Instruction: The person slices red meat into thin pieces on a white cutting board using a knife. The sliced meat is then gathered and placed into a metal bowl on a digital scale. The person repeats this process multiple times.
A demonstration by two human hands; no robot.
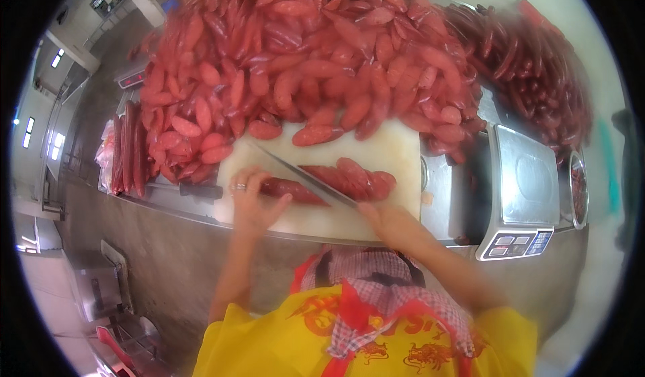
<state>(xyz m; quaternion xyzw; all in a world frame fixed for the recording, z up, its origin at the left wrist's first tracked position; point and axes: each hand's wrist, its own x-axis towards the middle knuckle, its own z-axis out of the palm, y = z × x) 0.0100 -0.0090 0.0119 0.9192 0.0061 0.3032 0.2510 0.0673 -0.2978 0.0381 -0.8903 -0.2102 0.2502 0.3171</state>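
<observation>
A white cutting board (393, 150) lies in front of me. On it my left hand (255, 199) grips the left end of a dark red sausage (292, 190), wearing a ring. In my right hand (390, 221) is the handle of a long knife (321, 187). Its blade slants up and to the left, across the sausage, with the tip beyond my left hand. Overlapping oblique sausage slices (363, 179) lie right of the blade. Whether the edge has entered the meat cannot be made out.
A large heap of cut sausage pieces (302, 61) rises behind the board and spills onto its far edge. Whole sausages (531, 74) are piled at the far right. A digital scale (527, 175) and a metal bowl (579, 189) stand right. A black handle (200, 191) lies left.
</observation>
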